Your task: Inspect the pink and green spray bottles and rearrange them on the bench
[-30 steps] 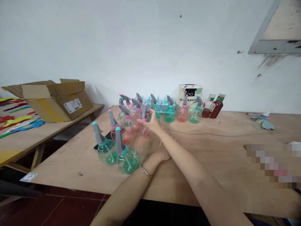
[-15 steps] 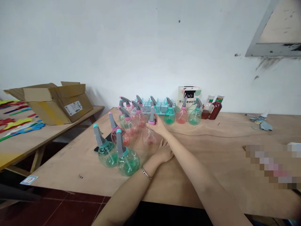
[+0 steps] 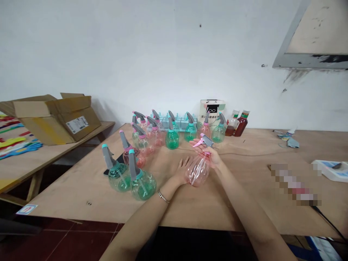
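Observation:
My right hand (image 3: 213, 156) grips a clear pink spray bottle (image 3: 197, 172) by its neck, just under the grey-and-pink trigger head. The bottle leans, its head to the upper right and its trigger pointing left. My left hand (image 3: 182, 173), fingers apart, lies on the wooden table left of this bottle; its outer edge is partly behind the bottle. Two spray bottles with green liquid, one of them a teal-collared bottle (image 3: 143, 185), stand left of my left wrist. Beyond my hands stands another green spray bottle (image 3: 172, 139).
Several pink and green spray bottles stand across the back left, before a light-blue rack (image 3: 179, 125). A printed bag (image 3: 212, 112) and two bottles of dark red liquid, including a red-brown bottle (image 3: 241, 125), are farther right. A cardboard box (image 3: 62, 119) sits on the left table.
My right hand has brought the pink spray bottle nearer and to the right, tilting it. The green bottle behind it now shows fully. My left hand stays on the table, and the view has turned slightly right.

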Available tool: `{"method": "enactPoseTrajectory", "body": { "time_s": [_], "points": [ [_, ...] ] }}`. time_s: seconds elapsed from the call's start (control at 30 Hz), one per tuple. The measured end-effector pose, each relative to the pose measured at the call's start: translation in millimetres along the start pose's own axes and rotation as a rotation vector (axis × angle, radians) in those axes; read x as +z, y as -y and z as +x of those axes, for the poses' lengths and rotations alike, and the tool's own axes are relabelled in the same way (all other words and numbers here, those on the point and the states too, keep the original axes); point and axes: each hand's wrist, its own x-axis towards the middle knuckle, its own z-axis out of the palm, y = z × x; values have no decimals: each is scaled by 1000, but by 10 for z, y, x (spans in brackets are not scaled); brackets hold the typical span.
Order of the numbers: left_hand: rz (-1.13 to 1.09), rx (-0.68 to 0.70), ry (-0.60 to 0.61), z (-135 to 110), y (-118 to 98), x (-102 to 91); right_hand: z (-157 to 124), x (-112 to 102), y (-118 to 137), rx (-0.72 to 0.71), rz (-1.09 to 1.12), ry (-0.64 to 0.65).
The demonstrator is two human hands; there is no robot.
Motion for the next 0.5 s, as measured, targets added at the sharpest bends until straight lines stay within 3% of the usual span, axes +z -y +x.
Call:
{"method": "enactPoseTrajectory", "body": {
  "time_s": [0.1,0.33,0.5],
  "points": [
    [34,-13,54,-47,-41,-64,-53,-78,-143,86,65,24],
    [30,-2,-37,-143,-98,-100,-248,-91,-336,140,196,105],
    [43,-16,-19,-153,-102,-112,-250,-26,-311,100,200,-40]
  ]
}}
